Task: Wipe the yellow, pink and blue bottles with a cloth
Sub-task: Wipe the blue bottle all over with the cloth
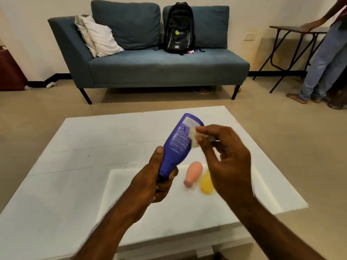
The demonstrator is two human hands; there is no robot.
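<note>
Two bare hands are seen from above, raised over a white table (pixel 78 139). By the left hand (pixel 152 182) a blue bottle (pixel 178 145) is gripped at its narrow cap end, with the fingers curled around it and the thumb laid up along its side. The bottle is tilted, so that its wide base is pointed up and away, towards the right. A small pale cloth (pixel 195 136) is pinched between the thumb and fingertips of the right hand (pixel 225 156) and is pressed against the right side of the blue bottle, near its printed label.

Below the hands, a pink bottle (pixel 193 172) is laid on its side on the table, its cap end turned towards the viewer. Just beside it on the right a yellow bottle (pixel 205 183) is also laid on the table, partly hidden behind the right hand.

Beyond the table a blue-grey sofa (pixel 150 66) is placed against the wall. Two pale cushions (pixel 97 36) are propped at its left end, and a black backpack (pixel 179 28) is stood upright on the seat. At the far right a person in jeans (pixel 326 61) is seen, with one hand rested on a dark folding table (pixel 293 30).
</note>
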